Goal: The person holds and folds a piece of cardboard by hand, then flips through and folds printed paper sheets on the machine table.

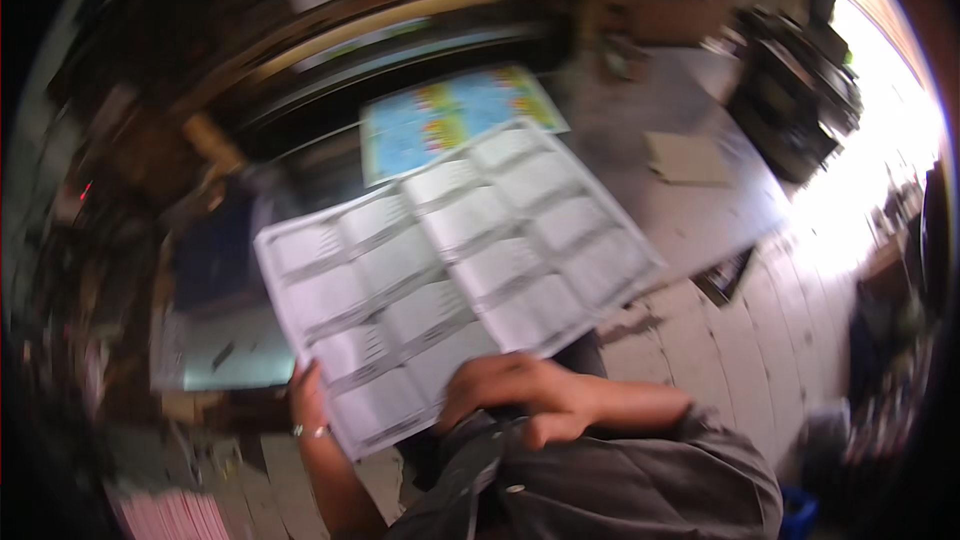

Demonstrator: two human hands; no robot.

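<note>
The head view looks down into a dim, cluttered workshop, blurred by motion: a grey work table (pixel 700 210) stretches away ahead, a pale plank floor (pixel 790 340) brightens toward daylight on the right, and dark shelving fills the far right corner.

A large white printed sheet (pixel 450 270), ruled into rows of grey panels, is held up over the table edge. The left hand (pixel 308 400) pinches the sheet's lower left corner, fingers closed on the paper and a ring showing on one finger. The right hand (pixel 520 395) sits just right of it at the sheet's lower edge, curled over a dark object at the person's chest; whether it also grips the paper I cannot tell.

Beyond the sheet, farther from both hands, a colourful blue and yellow printed sheet (pixel 455 115) lies flat on the table, partly covered by the white one. Well to the right of the hands a brown cardboard piece (pixel 688 157) rests on the table.

The step looks like lifting or carrying one sheet. Any next move calls for a steady two-handed hold so the limp paper does not fold.
</note>
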